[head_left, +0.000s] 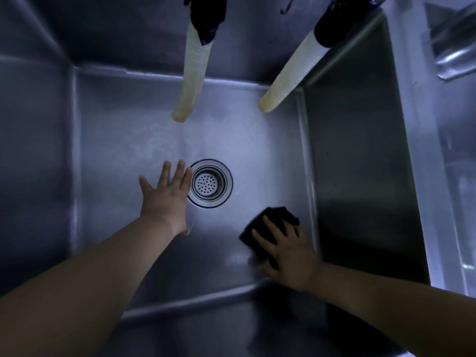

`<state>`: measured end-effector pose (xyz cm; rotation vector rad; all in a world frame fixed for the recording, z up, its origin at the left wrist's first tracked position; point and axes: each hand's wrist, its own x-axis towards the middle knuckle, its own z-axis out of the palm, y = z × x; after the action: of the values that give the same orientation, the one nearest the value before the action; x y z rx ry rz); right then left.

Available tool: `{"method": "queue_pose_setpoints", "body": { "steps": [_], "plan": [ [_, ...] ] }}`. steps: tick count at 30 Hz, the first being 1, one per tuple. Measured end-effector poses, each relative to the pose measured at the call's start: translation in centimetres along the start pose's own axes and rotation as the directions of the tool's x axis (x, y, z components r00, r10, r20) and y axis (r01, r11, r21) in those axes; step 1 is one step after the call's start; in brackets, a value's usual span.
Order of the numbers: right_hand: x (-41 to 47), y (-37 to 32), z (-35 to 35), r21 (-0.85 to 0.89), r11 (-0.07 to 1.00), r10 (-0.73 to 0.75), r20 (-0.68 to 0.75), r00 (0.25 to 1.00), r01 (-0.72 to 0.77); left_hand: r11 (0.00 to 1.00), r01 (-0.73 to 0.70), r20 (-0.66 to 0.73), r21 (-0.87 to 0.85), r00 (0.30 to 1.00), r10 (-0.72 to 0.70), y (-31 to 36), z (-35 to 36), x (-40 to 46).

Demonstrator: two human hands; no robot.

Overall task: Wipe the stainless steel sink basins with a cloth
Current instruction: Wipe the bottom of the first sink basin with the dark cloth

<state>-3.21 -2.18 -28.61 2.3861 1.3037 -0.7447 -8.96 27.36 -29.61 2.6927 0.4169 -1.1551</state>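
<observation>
I look straight down into a deep stainless steel sink basin (pixel 134 119). A dark folded cloth (pixel 273 217) lies on the basin floor near the right wall. My right hand (pixel 288 251) presses flat on the cloth with its fingers spread. My left hand (pixel 164 194) lies open on the basin floor, its fingertips just left of the round perforated drain strainer (pixel 210 183).
Two pale hose spouts hang into the basin from the back, the left spout (pixel 192 78) and the right spout (pixel 291 76), each with a dark fitting on top. The right basin wall (pixel 360 150) rises steeply. A steel ledge (pixel 453 60) lies at the far right.
</observation>
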Motion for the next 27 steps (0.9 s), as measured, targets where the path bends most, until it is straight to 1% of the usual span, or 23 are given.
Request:
{"method": "queue_pose_setpoints", "body": {
  "steps": [1,2,4,5,7,9,10,12,14,18,20,24,27],
  "plan": [
    [0.2,0.2,0.0,-0.028,0.999,-0.036,-0.014,0.999,0.036,1.000,0.000,0.000,0.002,1.000,0.000,0.0,0.0,0.0],
    [0.9,0.4,0.0,-0.023,0.998,-0.061,-0.058,0.996,0.060,1.000,-0.001,0.001,0.004,1.000,0.001,0.1,0.0,0.0],
    [3.4,1.2,-0.3,0.064,0.995,-0.062,-0.133,0.989,0.071,1.000,0.002,-0.004,0.006,1.000,-0.002,0.1,0.1,0.2],
    [5.1,1.6,-0.7,0.121,0.991,-0.030,-0.163,0.986,0.050,1.000,0.004,-0.006,0.009,1.000,-0.004,0.1,0.2,0.4],
    [9.2,2.4,-1.8,0.217,0.975,0.101,-0.199,0.975,-0.057,1.000,0.003,-0.006,0.016,1.000,-0.003,0.1,0.3,0.5],
    [13.3,3.1,-3.4,0.252,0.951,0.242,-0.245,0.939,-0.179,1.000,0.002,-0.015,0.014,1.000,-0.002,0.1,0.5,0.8],
    [15.3,3.5,-4.3,0.259,0.941,0.290,-0.272,0.918,-0.220,1.000,0.003,-0.023,0.008,1.000,-0.003,0.1,0.6,0.9],
    [18.9,3.7,-6.4,0.263,0.926,0.349,-0.323,0.880,-0.271,1.000,0.008,-0.045,-0.012,0.999,-0.009,0.1,1.0,1.2],
    [21.9,3.3,-8.1,0.257,0.922,0.367,-0.343,0.865,-0.289,0.999,0.009,-0.076,-0.034,0.997,-0.012,0.0,1.4,1.4],
    [25.1,0.5,-10.1,0.195,0.946,0.315,-0.356,0.880,-0.260,0.998,0.004,-0.126,-0.066,0.992,-0.012,-0.3,2.0,1.9],
    [25.6,-0.9,-10.4,0.179,0.959,0.269,-0.339,0.901,-0.219,0.993,0.043,-0.167,-0.113,0.984,-0.062,-0.6,2.6,1.2],
    [25.5,-3.6,-10.8,0.163,0.976,0.189,-0.287,0.939,-0.147,0.978,0.106,-0.284,-0.182,0.946,-0.155,-1.9,4.7,-2.4],
    [25.0,-6.4,-10.7,0.125,0.990,0.092,-0.286,0.954,-0.058,0.964,0.169,-0.286,-0.206,0.932,-0.224,-4.3,5.6,-5.1]
  ]
}}
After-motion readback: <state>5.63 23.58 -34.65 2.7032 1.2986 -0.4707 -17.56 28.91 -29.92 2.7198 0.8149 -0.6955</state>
